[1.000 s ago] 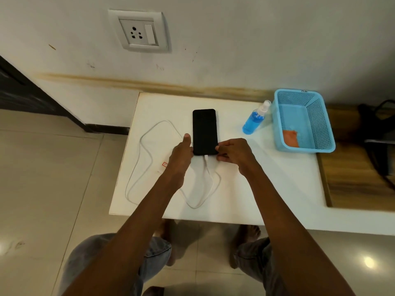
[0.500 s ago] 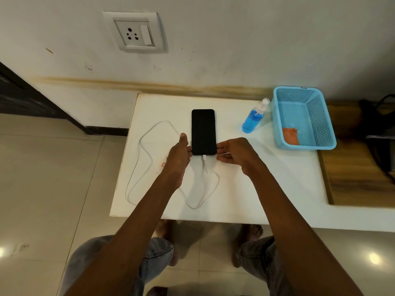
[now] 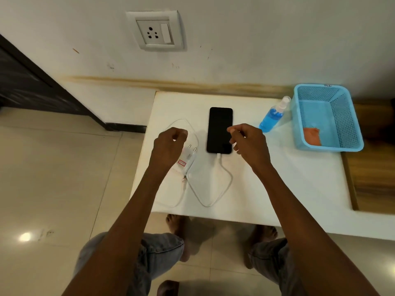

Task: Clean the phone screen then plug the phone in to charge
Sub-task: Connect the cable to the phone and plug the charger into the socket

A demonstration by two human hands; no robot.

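A black phone (image 3: 219,129) lies face up on the white table (image 3: 277,178), its screen dark. A white cable (image 3: 224,180) is plugged into the phone's near end and loops over the table to a white charger adapter (image 3: 189,155) with two pins. My left hand (image 3: 170,144) hovers just left of and above the adapter, fingers loosely curled, holding nothing. My right hand (image 3: 249,142) hovers over the phone's right edge, fingers half curled and empty. A wall socket (image 3: 155,32) with a switch sits on the wall above the table.
A blue spray bottle (image 3: 272,116) stands right of the phone. Beside it a blue plastic basket (image 3: 329,116) holds an orange cloth (image 3: 312,136). A wooden surface (image 3: 372,167) adjoins the table on the right. My knees and bare feet are below the table's near edge.
Both hands have let go of the phone's near end and lifted away, the left toward the adapter, the right over the phone's right side. The cable stays plugged into the phone.
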